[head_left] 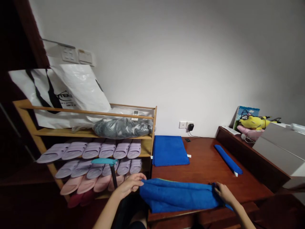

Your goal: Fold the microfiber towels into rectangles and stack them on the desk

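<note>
A blue towel (177, 194) lies bunched lengthwise along the near edge of the dark wooden table (207, 162). My left hand (130, 184) pinches its left end, fingers closed on the cloth. At the towel's right end, my right hand (222, 192) grips the fabric. A second blue towel (169, 150), folded flat, rests at the table's back left. A third blue towel (228, 159), rolled into a thin stick, lies toward the right.
A wooden shoe rack (95, 149) with several lilac and pink slippers stands left of the table, with bags on top. A charger (190, 126) is plugged into the wall socket. A raised ledge on the right carries a yellow plush toy (254, 121) and grey boxes (283, 146).
</note>
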